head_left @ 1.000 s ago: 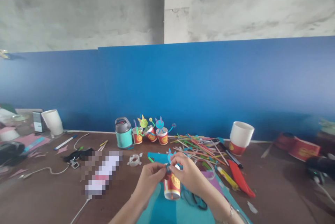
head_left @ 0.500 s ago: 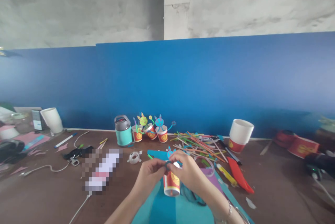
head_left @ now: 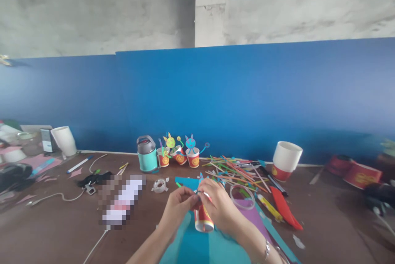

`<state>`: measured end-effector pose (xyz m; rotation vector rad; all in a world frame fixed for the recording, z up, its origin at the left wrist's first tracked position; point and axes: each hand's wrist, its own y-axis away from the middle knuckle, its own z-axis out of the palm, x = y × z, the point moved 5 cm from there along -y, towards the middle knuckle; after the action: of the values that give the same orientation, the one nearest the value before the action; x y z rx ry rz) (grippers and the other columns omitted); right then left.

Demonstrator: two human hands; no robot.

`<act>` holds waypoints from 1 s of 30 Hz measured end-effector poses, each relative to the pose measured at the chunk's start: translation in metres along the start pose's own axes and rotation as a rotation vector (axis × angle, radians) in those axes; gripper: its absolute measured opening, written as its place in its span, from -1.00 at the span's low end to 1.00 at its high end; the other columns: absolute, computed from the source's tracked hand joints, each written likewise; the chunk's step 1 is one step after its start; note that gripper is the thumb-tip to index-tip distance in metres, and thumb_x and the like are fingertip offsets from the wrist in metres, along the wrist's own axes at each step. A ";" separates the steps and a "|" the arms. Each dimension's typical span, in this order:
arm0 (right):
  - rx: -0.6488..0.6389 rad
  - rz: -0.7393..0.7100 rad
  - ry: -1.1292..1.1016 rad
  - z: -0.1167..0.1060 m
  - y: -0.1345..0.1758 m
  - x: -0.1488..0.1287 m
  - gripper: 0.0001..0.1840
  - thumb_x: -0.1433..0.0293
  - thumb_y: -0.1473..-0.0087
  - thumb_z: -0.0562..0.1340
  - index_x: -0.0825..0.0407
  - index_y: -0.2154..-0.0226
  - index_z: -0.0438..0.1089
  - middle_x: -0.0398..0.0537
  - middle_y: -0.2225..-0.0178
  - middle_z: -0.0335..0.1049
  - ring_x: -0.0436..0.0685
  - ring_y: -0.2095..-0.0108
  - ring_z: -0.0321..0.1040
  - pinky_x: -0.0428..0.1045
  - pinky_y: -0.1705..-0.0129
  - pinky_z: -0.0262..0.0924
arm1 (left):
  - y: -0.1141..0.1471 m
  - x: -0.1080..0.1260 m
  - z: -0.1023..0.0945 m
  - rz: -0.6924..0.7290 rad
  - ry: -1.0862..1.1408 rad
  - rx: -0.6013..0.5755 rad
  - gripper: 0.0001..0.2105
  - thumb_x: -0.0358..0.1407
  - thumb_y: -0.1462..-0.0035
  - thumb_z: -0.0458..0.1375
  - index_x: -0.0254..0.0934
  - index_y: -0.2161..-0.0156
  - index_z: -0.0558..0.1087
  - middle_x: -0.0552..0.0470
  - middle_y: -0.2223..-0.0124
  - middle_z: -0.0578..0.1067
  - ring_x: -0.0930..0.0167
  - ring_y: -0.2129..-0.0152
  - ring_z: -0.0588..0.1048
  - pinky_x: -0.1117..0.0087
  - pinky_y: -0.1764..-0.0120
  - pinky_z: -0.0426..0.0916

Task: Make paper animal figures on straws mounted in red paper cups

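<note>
Between the fingertips of both hands is a small dark blue curled piece (head_left: 198, 192); its material is too small to make out. My left hand (head_left: 180, 203) pinches it from the left, thumb and forefinger closed. My right hand (head_left: 218, 201) pinches it from the right, its other fingers curled over. Just below the fingers, a red and white paper cup (head_left: 204, 220) sits over blue sheets (head_left: 194, 245), partly hidden by my right hand. A blue pointed ear shape (head_left: 201, 176) shows above my right hand.
Behind stand a teal flask (head_left: 147, 159) and several decorated cups (head_left: 193, 158). Right of them lie a heap of coloured sticks (head_left: 236, 171), a yellow tube (head_left: 269, 207), a red piece (head_left: 285, 209) and stacked cups (head_left: 286, 161). Clear tape (head_left: 159, 186) lies left, near a blurred-out phone-like item (head_left: 125, 200).
My fingers have closed further over the small blue piece, so less of it shows. More of the blue ear shape is hidden. The whole view has shifted slightly.
</note>
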<state>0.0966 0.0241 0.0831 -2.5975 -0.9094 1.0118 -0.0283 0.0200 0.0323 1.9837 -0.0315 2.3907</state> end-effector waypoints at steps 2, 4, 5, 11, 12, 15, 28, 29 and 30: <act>-0.024 -0.012 0.005 0.002 0.001 0.000 -0.77 0.54 -0.15 0.03 0.01 0.47 0.29 -0.08 0.34 0.35 0.10 0.27 0.27 0.00 0.19 0.13 | -0.001 0.000 -0.001 0.031 -0.042 -0.004 -0.61 0.01 0.16 0.31 -0.32 0.50 0.38 0.08 0.59 0.46 0.46 0.60 0.39 0.45 0.45 0.22; -0.039 -0.009 -0.001 0.004 0.001 0.001 -0.73 0.51 -0.18 0.01 0.01 0.48 0.30 -0.08 0.35 0.36 0.10 0.27 0.29 -0.01 0.19 0.13 | -0.002 0.002 -0.002 0.084 -0.074 0.001 -0.59 0.04 0.13 0.28 -0.31 0.51 0.36 0.11 0.61 0.41 0.49 0.62 0.34 0.47 0.47 0.19; -0.040 0.003 -0.006 0.004 0.001 0.002 -0.73 0.50 -0.19 0.01 0.01 0.47 0.30 -0.08 0.35 0.37 0.09 0.27 0.29 -0.02 0.19 0.14 | -0.002 0.003 -0.003 0.113 -0.085 0.010 -0.59 0.05 0.12 0.27 -0.31 0.51 0.36 0.13 0.62 0.39 0.50 0.62 0.32 0.48 0.47 0.19; -0.013 0.066 -0.048 0.005 0.000 0.009 -0.83 0.49 -0.12 0.09 0.01 0.46 0.31 -0.09 0.36 0.38 0.09 0.29 0.33 -0.06 0.24 0.14 | -0.001 0.002 0.000 0.152 -0.175 -0.001 -0.60 0.06 0.01 0.16 -0.28 0.51 0.33 0.16 0.61 0.32 0.49 0.61 0.29 0.47 0.47 0.18; -0.014 0.070 -0.045 0.006 0.000 0.010 -0.83 0.49 -0.12 0.09 0.01 0.46 0.31 -0.09 0.37 0.38 0.08 0.29 0.33 -0.07 0.24 0.13 | -0.001 0.001 0.000 0.145 -0.191 -0.013 -0.60 0.06 0.00 0.14 -0.27 0.51 0.32 0.16 0.61 0.31 0.49 0.62 0.28 0.47 0.47 0.18; -0.033 0.078 -0.016 0.008 0.000 0.013 -0.77 0.46 -0.14 0.07 0.01 0.52 0.28 -0.12 0.41 0.36 0.07 0.34 0.31 -0.08 0.29 0.11 | -0.001 -0.001 0.001 0.155 -0.223 -0.020 -0.61 0.04 0.00 0.16 -0.27 0.53 0.30 0.16 0.60 0.30 0.49 0.60 0.27 0.47 0.46 0.16; 0.197 0.046 0.100 -0.005 0.001 0.005 -0.90 0.49 -0.07 0.18 0.00 0.38 0.40 -0.07 0.32 0.45 0.15 0.23 0.35 -0.01 0.18 0.09 | -0.003 -0.005 -0.006 0.092 -0.111 0.088 -0.74 -0.13 0.08 0.23 -0.31 0.53 0.40 0.07 0.56 0.48 0.51 0.62 0.28 0.50 0.48 0.19; 0.204 0.014 0.122 -0.004 0.001 0.004 -0.88 0.49 -0.08 0.18 -0.01 0.40 0.42 -0.08 0.32 0.46 0.15 0.23 0.35 0.00 0.17 0.08 | -0.003 -0.004 -0.006 0.102 -0.118 0.093 -0.74 -0.13 0.09 0.23 -0.32 0.54 0.41 0.08 0.57 0.47 0.50 0.62 0.28 0.50 0.48 0.19; 0.200 -0.010 0.141 -0.003 0.001 0.003 -0.85 0.48 -0.10 0.18 -0.02 0.42 0.44 -0.09 0.34 0.47 0.15 0.24 0.35 0.01 0.16 0.07 | -0.003 -0.004 -0.006 0.111 -0.128 0.093 -0.74 -0.13 0.09 0.23 -0.32 0.54 0.42 0.08 0.58 0.46 0.50 0.62 0.29 0.49 0.48 0.19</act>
<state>0.1005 0.0249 0.0832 -2.4586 -0.7465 0.8571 -0.0332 0.0232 0.0278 2.2312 -0.0358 2.3660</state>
